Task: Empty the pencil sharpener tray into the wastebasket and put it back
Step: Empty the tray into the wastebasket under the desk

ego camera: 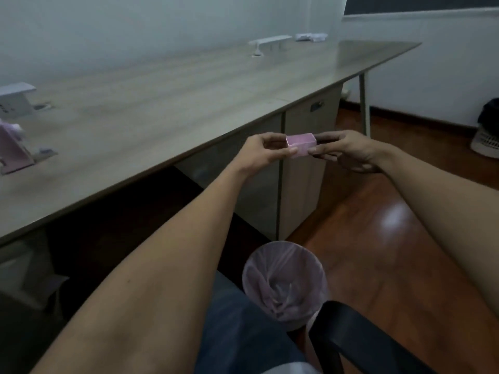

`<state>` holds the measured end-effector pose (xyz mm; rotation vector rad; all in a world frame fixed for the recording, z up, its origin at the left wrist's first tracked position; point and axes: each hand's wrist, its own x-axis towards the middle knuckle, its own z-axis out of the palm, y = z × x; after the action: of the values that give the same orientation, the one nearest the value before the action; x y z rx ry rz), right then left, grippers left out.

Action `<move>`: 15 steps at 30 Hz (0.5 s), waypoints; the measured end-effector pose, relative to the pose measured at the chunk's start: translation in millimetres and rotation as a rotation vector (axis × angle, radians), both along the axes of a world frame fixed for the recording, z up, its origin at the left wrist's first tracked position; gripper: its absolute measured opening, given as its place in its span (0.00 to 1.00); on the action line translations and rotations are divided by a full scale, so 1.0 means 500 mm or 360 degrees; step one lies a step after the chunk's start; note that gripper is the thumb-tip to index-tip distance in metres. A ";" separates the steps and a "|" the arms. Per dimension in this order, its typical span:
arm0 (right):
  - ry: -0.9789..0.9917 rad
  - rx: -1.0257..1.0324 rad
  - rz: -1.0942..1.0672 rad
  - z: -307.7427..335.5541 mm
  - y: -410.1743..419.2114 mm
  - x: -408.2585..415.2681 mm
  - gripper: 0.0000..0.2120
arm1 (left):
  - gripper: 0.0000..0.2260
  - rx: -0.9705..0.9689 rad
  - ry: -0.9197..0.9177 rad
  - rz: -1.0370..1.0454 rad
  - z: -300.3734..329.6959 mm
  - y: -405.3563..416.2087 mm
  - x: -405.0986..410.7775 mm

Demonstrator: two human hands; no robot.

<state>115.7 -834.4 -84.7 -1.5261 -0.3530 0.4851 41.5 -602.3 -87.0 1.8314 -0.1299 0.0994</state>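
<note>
A small pink sharpener tray (302, 144) is held in the air past the desk's front edge, open side up. My left hand (259, 153) pinches its left end and my right hand (348, 152) pinches its right end. The wastebasket (285, 282), lined with a pale pink bag, stands on the floor well below the tray and nearer to me. The pink pencil sharpener (12, 149) sits on the desk at the far left, blurred and partly cut off by the frame edge.
A long wooden desk (162, 109) runs from left to far right, with white socket boxes (16, 99) and a white bracket (270, 43) on it. Cabinets (305, 168) stand under the desk. A black chair arm (359, 336) is at the lower right. A white fan (487, 136) stands by the wall.
</note>
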 end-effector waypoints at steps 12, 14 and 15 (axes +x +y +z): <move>0.0533 -0.0196 -0.0049 -0.321 0.005 -0.038 0.28 | 0.22 -0.0363 0.0521 0.0068 -0.335 -0.021 -0.023; 0.0636 -0.0215 -0.0065 -0.366 0.013 -0.044 0.29 | 0.19 -0.0411 0.0624 0.0075 -0.381 -0.015 -0.029; 0.0681 -0.0216 -0.0066 -0.387 0.016 -0.046 0.27 | 0.18 -0.0411 0.0675 0.0077 -0.399 -0.014 -0.034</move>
<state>92.5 -826.2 -278.0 -1.5095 0.0448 0.7966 24.7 -609.1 -286.7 1.5607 0.2169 -0.2294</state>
